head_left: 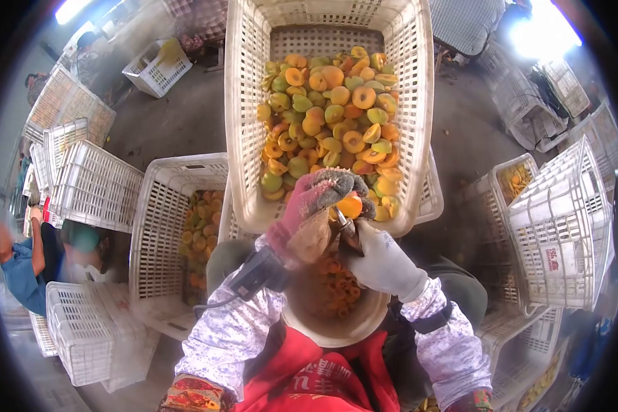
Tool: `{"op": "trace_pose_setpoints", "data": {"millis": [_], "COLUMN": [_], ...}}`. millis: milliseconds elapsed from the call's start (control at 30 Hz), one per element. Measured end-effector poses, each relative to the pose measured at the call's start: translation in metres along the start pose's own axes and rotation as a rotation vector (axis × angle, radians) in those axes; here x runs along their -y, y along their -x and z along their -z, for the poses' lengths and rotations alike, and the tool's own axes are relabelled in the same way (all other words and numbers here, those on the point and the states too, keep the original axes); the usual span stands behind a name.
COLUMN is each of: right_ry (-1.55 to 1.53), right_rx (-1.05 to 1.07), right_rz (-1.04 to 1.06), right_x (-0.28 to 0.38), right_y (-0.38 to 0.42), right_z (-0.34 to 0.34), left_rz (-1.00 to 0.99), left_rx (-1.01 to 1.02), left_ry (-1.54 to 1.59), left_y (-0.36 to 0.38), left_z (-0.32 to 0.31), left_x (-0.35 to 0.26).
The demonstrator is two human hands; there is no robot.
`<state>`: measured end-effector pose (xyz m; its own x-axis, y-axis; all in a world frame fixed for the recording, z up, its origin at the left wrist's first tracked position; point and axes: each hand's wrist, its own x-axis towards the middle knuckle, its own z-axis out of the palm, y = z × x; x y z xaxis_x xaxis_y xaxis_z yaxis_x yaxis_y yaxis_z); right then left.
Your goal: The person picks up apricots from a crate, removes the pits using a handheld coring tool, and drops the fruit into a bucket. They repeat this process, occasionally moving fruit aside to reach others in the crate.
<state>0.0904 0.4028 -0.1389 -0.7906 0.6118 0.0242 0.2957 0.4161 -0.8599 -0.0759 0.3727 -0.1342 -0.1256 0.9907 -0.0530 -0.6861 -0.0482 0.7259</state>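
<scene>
My left hand (pixel 316 199), in a pink and grey work glove, is closed around an orange-yellow peach (pixel 350 207). In a white glove, my right hand (pixel 384 264) grips a metal hand tool (pixel 344 221) whose shiny end is against or very close to the fruit; its exact shape is partly hidden by the fingers. Just beyond both hands stands a white plastic crate (pixel 246 137) filled with peaches (pixel 323 120), many of them halved with hollow centres. Below the hands, between my knees, a pale bucket (pixel 329 338) contains small orange-brown pieces (pixel 333 292).
Left of me stands another crate (pixel 159 226) with more peaches (pixel 202 230). Stacked white crates (pixel 99 182) line the left side, where a person in a blue shirt (pixel 24 278) sits. More crates (pixel 559 226) are stacked at the right.
</scene>
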Motion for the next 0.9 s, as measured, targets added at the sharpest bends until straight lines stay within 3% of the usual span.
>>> {"op": "trace_pose_setpoints", "data": {"millis": [133, 200, 267, 300, 367, 400, 467, 533, 567, 600, 633, 667, 700, 733, 800, 867, 900], "right_ry": [-0.002, -0.565, -0.661, -0.754, -0.755, -0.787, -0.815, 0.203, 0.203, 0.344, 0.484, 0.483, 0.522, 0.557, 0.683, 0.778, 0.775], "right_rx": [-0.055, 0.319, 0.323, 0.321, 0.393, 0.393, 0.398, -0.360, -0.364, -0.350, -0.332, -0.331, -0.187, -0.040, 0.034, 0.175, 0.176], "right_rz": [0.059, -0.568, -0.583, -0.602, -0.601, -0.593, -0.576, 0.382, 0.380, 0.286, 0.192, 0.197, 0.132, 0.066, 0.024, -0.034, -0.042], "right_x": [0.012, 0.046, 0.047, 0.047, 0.042, 0.038, 0.016, -0.007, -0.006, -0.004, 0.003, 0.006, 0.009, 0.010, -0.005, -0.013, -0.014], "right_y": [0.001, 0.000, 0.000, 0.001, 0.002, 0.003, 0.001, -0.005, 0.001, 0.006, 0.010, 0.015, 0.021, 0.027, 0.039, 0.049, 0.052], "right_z": [0.007, 0.025, 0.024, 0.024, 0.028, 0.025, 0.006, -0.023, -0.022, -0.018, -0.013, -0.011, -0.009, -0.009, -0.010, -0.001, 0.000], "left_rz": [-0.069, -0.072, -0.105, -0.105, -0.543, -0.548, -0.036, -0.041, -0.037, -0.236, -0.239, -0.400, -0.561, -0.562, -0.399, -0.415, -0.539], "left_rx": [0.106, 0.169, 0.122, 0.120, 0.128, 0.126, 0.035, -0.030, -0.093, -0.139, -0.141, -0.219, -0.297, -0.300, 0.155, -0.225, -0.180], "left_ry": [0.081, 0.189, -0.147, -0.149, -0.472, -0.468, 0.019, -0.009, -0.032, -0.565, -0.566, -0.882, -1.198, -1.203, 0.225, 0.238, 0.066], "left_y": [0.001, 0.007, 0.016, 0.013, 0.003, 0.003, 0.004, -0.007, -0.010, -0.006, -0.005, -0.003, -0.001, 0.001, 0.005, 0.041, 0.057], "left_z": [0.003, -0.004, -0.007, 0.000, 0.007, 0.013, -0.003, 0.007, 0.010, 0.014, 0.015, 0.017, 0.021, 0.026, 0.042, 0.041, 0.043], "left_x": [0.005, -0.001, -0.005, 0.003, 0.020, 0.023, -0.003, 0.004, 0.008, 0.012, 0.009, 0.006, 0.001, -0.007, -0.027, -0.052, -0.060]}}
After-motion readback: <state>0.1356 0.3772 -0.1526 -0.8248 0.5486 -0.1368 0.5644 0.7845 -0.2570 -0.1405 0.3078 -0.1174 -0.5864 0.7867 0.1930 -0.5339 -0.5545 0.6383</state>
